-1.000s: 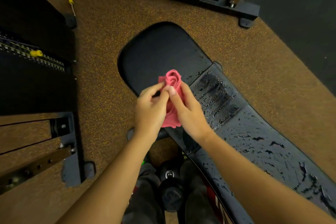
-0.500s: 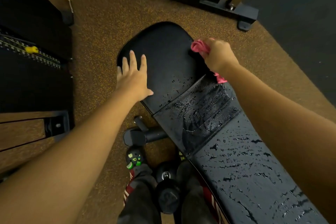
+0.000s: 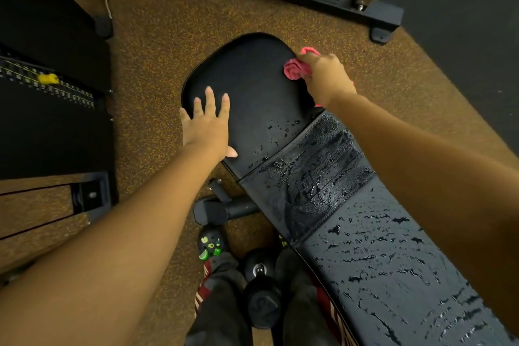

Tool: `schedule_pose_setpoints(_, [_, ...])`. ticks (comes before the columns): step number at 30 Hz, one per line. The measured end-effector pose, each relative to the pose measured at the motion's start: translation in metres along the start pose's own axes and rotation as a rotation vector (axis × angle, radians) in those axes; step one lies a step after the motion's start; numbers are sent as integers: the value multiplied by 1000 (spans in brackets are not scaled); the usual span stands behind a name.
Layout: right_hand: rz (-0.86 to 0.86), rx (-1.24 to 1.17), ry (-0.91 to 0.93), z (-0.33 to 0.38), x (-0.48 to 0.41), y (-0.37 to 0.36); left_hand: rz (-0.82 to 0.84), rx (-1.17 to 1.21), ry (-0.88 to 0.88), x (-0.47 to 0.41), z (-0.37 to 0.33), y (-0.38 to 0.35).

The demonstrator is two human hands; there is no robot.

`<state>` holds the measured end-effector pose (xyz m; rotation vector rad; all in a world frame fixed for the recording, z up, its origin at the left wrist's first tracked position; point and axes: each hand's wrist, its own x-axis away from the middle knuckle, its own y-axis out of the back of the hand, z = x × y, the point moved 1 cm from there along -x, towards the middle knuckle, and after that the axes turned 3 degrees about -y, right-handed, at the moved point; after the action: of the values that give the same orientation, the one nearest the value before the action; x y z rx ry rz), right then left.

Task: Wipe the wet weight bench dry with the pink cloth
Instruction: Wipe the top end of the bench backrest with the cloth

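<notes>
Head view: right hand point(image 3: 325, 78) grips bunched pink cloth point(image 3: 293, 71); left hand point(image 3: 206, 126) flat on droplet-beaded bench point(image 3: 379, 261).

I see the black weight bench point(image 3: 252, 73) bare and matte around my right hand point(image 3: 328, 78) gripping the pink cloth point(image 3: 292, 71). Water droplets point(image 3: 379, 255) bead nearer me, and my left hand point(image 3: 206, 126) lies flat left of the grip.
</notes>
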<state>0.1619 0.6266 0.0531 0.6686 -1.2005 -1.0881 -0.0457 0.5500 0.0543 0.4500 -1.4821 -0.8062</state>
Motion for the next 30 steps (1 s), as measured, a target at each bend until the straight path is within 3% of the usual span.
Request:
schedule_pose_setpoints(10, [-77,69,14,-9,15,-9,2,-51,32,-4,-7,0])
schedule_pose_setpoints(15, [-133,-59,-26,2,3,-14,-23,-97,12,-5,-1,-4])
schedule_pose_setpoints(23, [-254,12,-18,-2,66,-42,-96,-104,-25,-2,6,-7])
schedule_pose_setpoints(27, [-224,48,117,17,99,-66,-122,-95,-33,-1,6,-8])
schedule_pose_setpoints(30, [-320,13,208,10,106,-67,-125,-81,-46,1,7,-9])
